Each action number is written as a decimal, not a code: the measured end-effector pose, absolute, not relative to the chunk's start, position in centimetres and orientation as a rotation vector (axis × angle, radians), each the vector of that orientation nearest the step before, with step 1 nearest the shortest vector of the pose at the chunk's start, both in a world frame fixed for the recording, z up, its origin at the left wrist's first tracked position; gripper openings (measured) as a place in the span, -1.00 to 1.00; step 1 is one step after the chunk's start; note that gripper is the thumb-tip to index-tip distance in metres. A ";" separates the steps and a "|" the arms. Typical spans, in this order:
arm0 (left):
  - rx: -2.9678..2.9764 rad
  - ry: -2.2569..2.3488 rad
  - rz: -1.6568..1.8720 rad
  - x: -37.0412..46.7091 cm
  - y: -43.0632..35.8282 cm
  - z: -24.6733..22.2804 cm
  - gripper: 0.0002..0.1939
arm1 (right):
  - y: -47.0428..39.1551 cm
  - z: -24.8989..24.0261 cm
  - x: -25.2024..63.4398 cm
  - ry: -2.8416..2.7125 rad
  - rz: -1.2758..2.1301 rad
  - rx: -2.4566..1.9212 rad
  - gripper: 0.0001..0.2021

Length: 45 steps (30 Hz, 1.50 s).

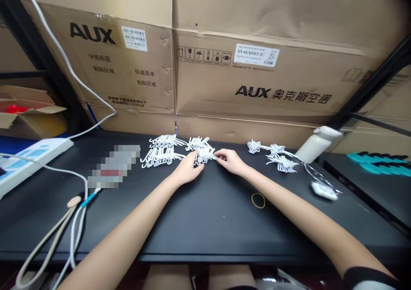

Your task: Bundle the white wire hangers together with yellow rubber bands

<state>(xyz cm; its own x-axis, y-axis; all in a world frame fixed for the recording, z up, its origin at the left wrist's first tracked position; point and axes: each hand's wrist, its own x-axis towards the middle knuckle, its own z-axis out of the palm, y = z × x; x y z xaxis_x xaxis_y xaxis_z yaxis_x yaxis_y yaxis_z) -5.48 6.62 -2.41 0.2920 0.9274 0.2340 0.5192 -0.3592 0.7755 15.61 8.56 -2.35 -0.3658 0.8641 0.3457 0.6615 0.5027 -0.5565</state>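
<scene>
Near the back of the black table, my left hand (188, 170) curves around the left side of a bundle of thin white hooked pieces (205, 156). My right hand (230, 161) pinches the thin right end of the same bundle. Just behind it lies another white bundle (196, 143), close to my left fingertips. Two fanned white bundles sit to the left, an upper one (163, 141) and a lower one (159, 156). More bundles rest at the right, among them a tied cluster (282, 163). In front of my right forearm is a yellow rubber band (258, 200).
Cardboard boxes (205, 89) wall off the back. A pale bottle (317, 143) and a small white case (324, 190) stand right. On the left are a power strip (35, 157), a blurred-out flat object (115, 166) with a cable, and a looped strap (48, 251).
</scene>
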 end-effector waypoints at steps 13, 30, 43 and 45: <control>2.801 1.151 0.692 -5.0 5.7 -2.3 -0.44 | 10.1 -2.9 16.0 -2.040 0.746 -1.292 -0.83; 2.708 1.131 0.961 -5.0 6.0 -2.0 -0.53 | 7.8 -1.8 20.7 -2.099 0.704 -1.327 -0.80; 1.429 0.965 0.868 -4.2 5.5 -0.4 -0.48 | 3.7 -0.4 15.3 -2.085 0.434 -0.975 -0.78; 1.405 1.008 0.912 -4.8 5.9 0.0 -0.46 | 5.2 -0.8 15.2 -1.934 0.551 -1.098 -0.73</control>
<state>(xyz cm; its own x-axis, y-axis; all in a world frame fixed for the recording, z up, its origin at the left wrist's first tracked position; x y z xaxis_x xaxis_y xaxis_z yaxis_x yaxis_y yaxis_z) -4.84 5.91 -0.04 0.3353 0.9420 -0.0169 0.0767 -0.0095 0.9970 15.24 5.17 -0.79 -0.2787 0.8519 0.4434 0.4907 0.5232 -0.6968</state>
